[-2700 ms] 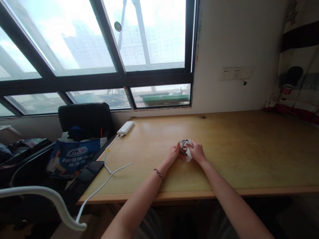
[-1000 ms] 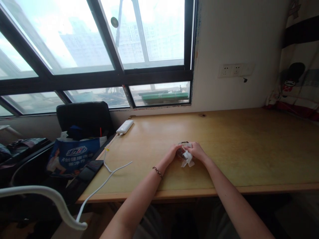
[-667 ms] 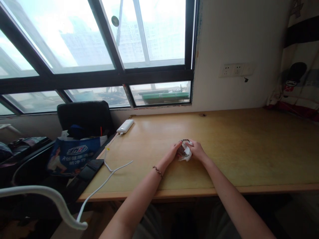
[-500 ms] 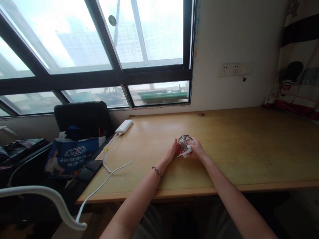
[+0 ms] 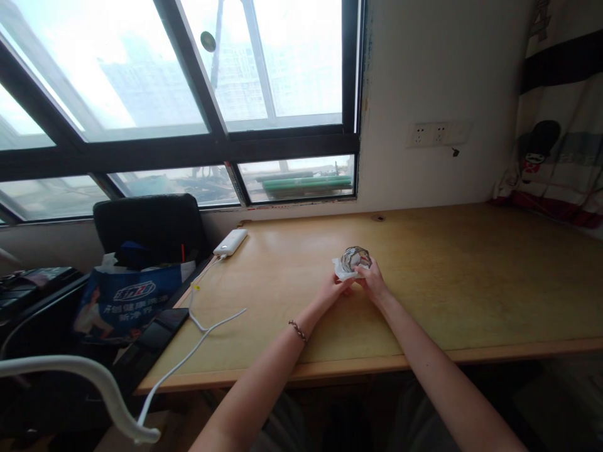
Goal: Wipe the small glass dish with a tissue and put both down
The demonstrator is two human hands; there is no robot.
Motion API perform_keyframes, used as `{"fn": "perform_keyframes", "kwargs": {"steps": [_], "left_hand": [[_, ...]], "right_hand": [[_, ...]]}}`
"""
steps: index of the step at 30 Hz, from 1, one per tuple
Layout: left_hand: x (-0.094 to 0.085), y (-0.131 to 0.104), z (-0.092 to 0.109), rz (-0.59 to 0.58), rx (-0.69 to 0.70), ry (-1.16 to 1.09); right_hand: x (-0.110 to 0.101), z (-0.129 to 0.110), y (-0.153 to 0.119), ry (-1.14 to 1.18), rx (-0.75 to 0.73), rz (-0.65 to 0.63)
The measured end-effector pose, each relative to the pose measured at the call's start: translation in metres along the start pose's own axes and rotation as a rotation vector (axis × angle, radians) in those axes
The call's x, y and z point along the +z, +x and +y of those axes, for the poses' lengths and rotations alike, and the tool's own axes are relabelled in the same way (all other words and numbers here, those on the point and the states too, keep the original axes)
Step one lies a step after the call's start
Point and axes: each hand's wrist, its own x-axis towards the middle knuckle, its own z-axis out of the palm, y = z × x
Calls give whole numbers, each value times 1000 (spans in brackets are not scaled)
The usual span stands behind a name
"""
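Gripping the near right side of a small, round, dark-streaked object [image 5: 350, 252], the right hand [image 5: 375, 282] has its fingers partly curled, with the thumb by a crumpled white tissue [image 5: 343, 270]. The tissue spills over the object's near left edge. The left hand [image 5: 333, 290] is half closed against the tissue's near side; whether it also grips the object cannot be told. Both hands meet on the wearer's side of the object, above the wooden counter [image 5: 447, 282]; the right is nearer. Being roundish, the object shows no clear long axis.
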Motion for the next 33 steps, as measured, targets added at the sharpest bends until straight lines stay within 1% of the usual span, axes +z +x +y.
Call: {"fn": "perform_keyframes", "kwargs": {"steps": [2,4,7,9,11,13,15,17,18,20,21,24,26,27,28,30,33], "left_hand": [[1,1,-3,28,-11,-22],[1,2,-5,64,-38,-87],[1,2,-4,126,-100,-189],[-1,1,-3,151,-112,-205],[-3,0,-2,199,-85,-159],[-5,0,-3,272,-25,-83],[-8,0,-4,334,48,-37],[-12,0,-4,401,115,-19],[-14,1,-3,445,143,-6],[-20,1,1,552,192,46],[-23,1,4,609,216,75],[-35,-2,14,786,287,196],[-39,-5,19,862,335,361],[-39,-7,21,862,353,468],[-38,-8,21,834,366,574],[-32,-10,19,712,379,733],[-21,-10,13,534,403,815]], "right_hand": [[2,1,-2,-57,31,-31],[3,3,-2,-128,31,-48],[1,6,1,-336,-66,-79],[-2,7,3,-506,-141,-92],[-5,8,5,-625,-196,-61],[-7,7,7,-670,-209,24],[-9,6,7,-601,-139,127],[-9,4,7,-434,2,191],[-9,4,7,-344,66,204],[-7,3,6,-220,148,202],[-7,2,5,-193,165,189],[-5,2,3,-188,162,146],[-4,3,1,-192,163,137],[-3,3,1,-191,176,134],[-3,3,0,-188,194,127],[-2,3,0,-184,228,101],[-1,4,-1,-180,235,79]]}}
